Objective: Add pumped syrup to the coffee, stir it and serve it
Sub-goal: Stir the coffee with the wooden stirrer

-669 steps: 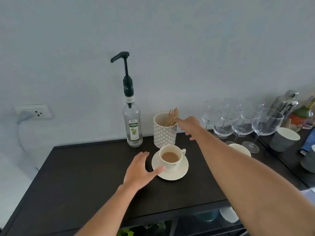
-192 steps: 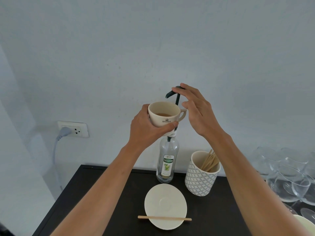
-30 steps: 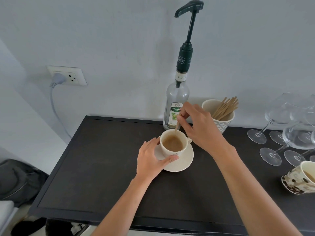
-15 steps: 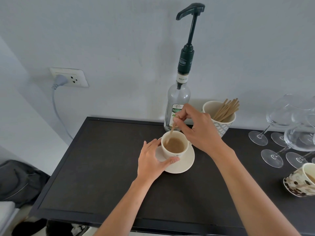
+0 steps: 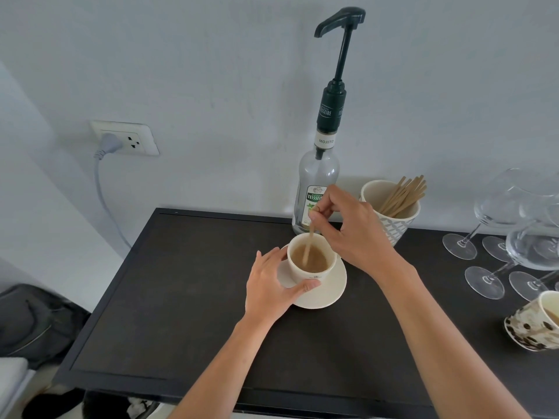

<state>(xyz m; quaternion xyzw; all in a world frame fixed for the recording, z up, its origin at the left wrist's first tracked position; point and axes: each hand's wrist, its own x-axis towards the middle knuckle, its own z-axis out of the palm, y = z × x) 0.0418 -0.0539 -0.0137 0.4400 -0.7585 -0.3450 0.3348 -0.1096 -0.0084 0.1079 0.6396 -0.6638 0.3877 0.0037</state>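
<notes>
Pale grey plaster wall stands behind a matte black rectangular desk point(image 5: 181, 297) with a faintly grained top. Near the middle of the desk sits a round cream ceramic saucer point(image 5: 326, 293), and on it a cream ceramic cup point(image 5: 311, 269) filled with light brown milky coffee point(image 5: 316, 260). Just behind the cup, against the wall, stands a clear glass syrup bottle point(image 5: 317, 176) with a green-and-white label, topped by a tall dark green plastic pump point(image 5: 340, 49) whose spout points left. Beside it to the right is a cream patterned ceramic pot point(image 5: 396, 228) holding a bundle of thin wooden stir sticks point(image 5: 403, 195). Further right stand several clear stemmed wine glasses point(image 5: 499, 207), and at the right edge a spotted brown-and-cream mug point(image 5: 532, 325). A white wall socket point(image 5: 125, 137) with a grey plug is at left.

The left hand point(image 5: 272, 285) lies low on the desk, fingers and thumb curved round the cup's near side, steadying it. The right hand point(image 5: 351, 228) hovers above the cup, wrist bent down, thumb and fingertips pinching the top of a slim wooden stirrer point(image 5: 308, 249) that slants down into the coffee.
</notes>
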